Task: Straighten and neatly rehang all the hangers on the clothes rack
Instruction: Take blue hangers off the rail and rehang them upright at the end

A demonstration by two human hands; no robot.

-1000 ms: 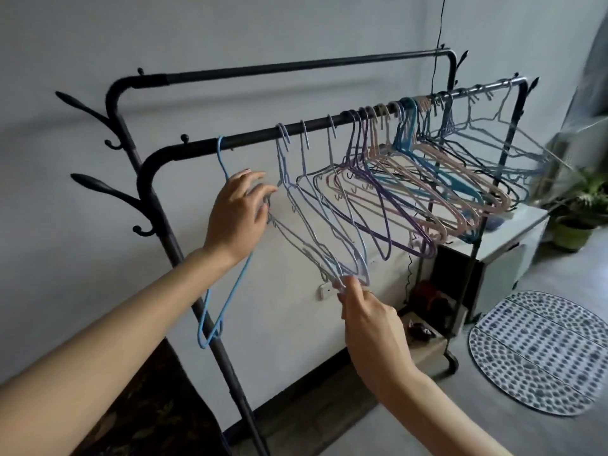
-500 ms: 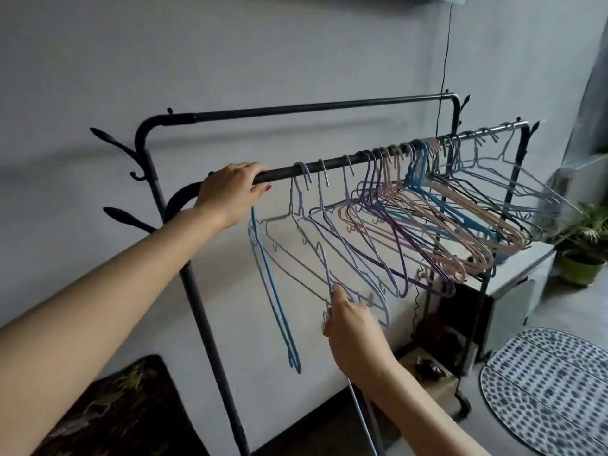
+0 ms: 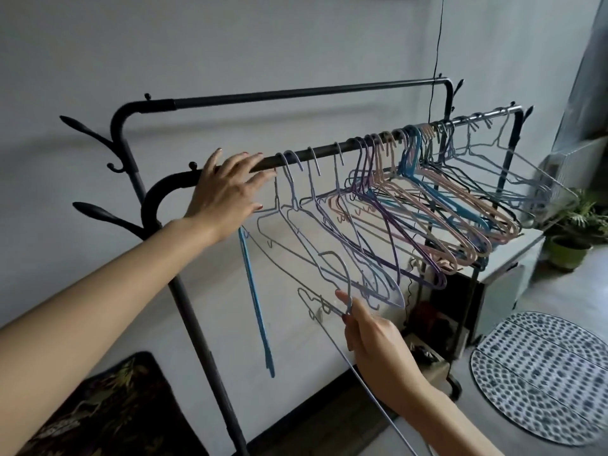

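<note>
Wire hangers [image 3: 411,199] crowd the front rail [image 3: 329,149] of a black rack. Left hand [image 3: 227,189] rests there, fingers straight. Right hand [image 3: 375,337] pinches a loose grey hanger [image 3: 332,278] below; best lifted hook-first, clear of its neighbours.

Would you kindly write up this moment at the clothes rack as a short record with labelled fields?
setting: black clothes rack against a grey wall
front rail: a row of wire hangers, spaced out near the left end, crowded and overlapping toward the right
left hand: fingers straight, lying on the front rail at its left end
blue hanger: hangs edge-on just below the left hand
right hand: pinches a pale hanger off the rail, below the row
floor: patterned oval mat at right
</note>
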